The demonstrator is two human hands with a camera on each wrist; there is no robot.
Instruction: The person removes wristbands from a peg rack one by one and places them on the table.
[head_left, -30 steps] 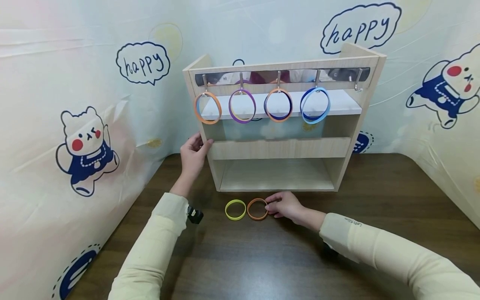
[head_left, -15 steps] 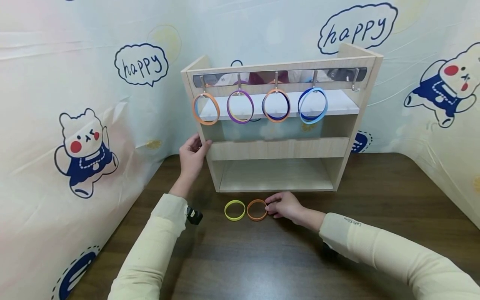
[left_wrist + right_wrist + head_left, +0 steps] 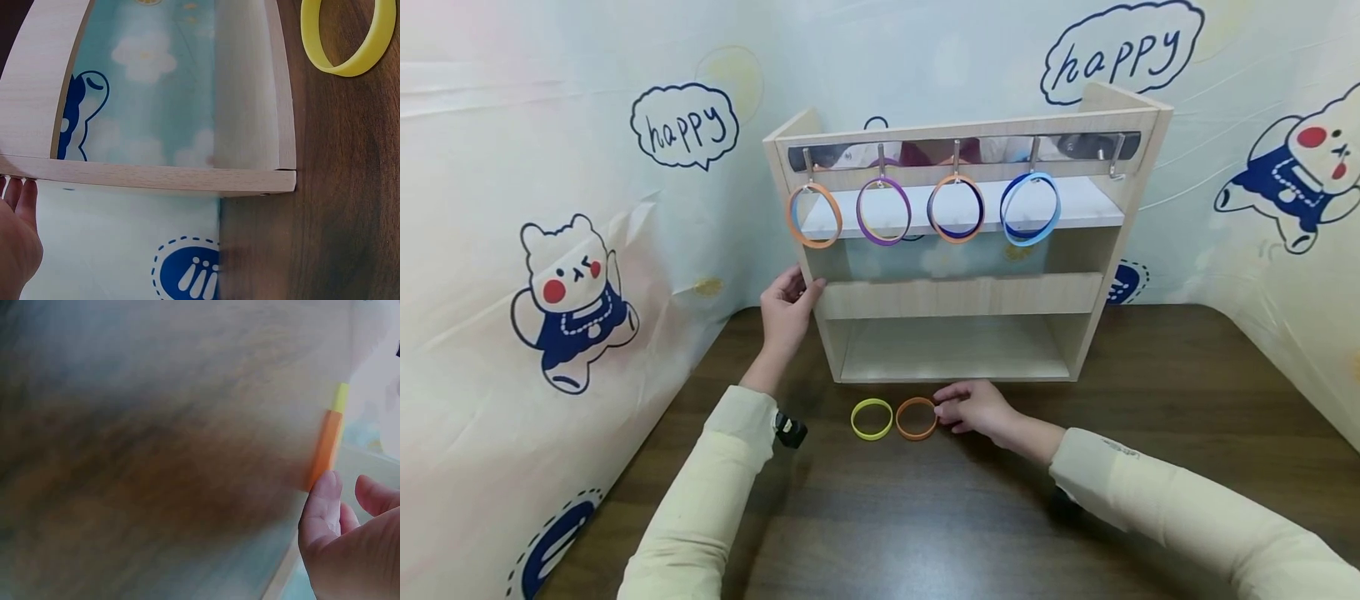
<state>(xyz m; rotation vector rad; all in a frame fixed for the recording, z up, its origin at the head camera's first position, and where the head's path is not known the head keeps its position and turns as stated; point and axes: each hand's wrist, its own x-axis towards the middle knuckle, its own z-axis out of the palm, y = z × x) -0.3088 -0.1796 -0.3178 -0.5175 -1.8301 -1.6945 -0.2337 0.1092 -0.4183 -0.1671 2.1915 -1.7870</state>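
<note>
Head view: the left hand (image 3: 785, 312) rests with straight, relaxed fingers against the left side panel of the wooden rack (image 3: 958, 296), at about 9 o'clock of it. The right hand (image 3: 976, 408) lies on the dark surface (image 3: 1150, 400), fingertips pinching the orange ring (image 3: 916, 418) from its 3 o'clock side. A yellow ring (image 3: 872, 419) lies just beside it, at 9 o'clock. Four hooks carry hanging rings (image 3: 883, 211).

Left wrist view: the palm (image 3: 17, 244) lies open beside the rack's edge (image 3: 150, 177); the yellow ring (image 3: 347, 39) sits at 1 o'clock.

Right wrist view: blurred; fingertips (image 3: 320, 506) touch the orange ring (image 3: 326, 449).
</note>
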